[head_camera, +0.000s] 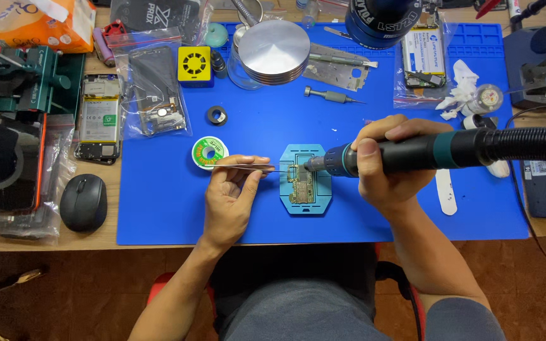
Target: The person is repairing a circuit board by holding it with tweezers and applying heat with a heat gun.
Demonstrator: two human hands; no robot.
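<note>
Tweezers (248, 167), hot-air nozzle (323, 161), seemingly over board (302, 184)

Your 2 hands, the left hand (229, 199) and right hand (383, 170), were bare, with no gloves, rings or watch. Both forearms were uncovered. At the bottom of the frame you wore grey trousers, and a grey sleeve edge showed at lower right.

The mat (159, 215) covering the wooden worktop (45, 243) looks like matt blue rubber. The tweezers (241, 167) are thin bright metal. The hot-air handle (412, 151) is matt dark plastic with a ribbed hose (532, 144). Far off, stacked discs (274, 50) show brushed metal. The mouse (83, 202) at left is smooth black plastic.
</note>
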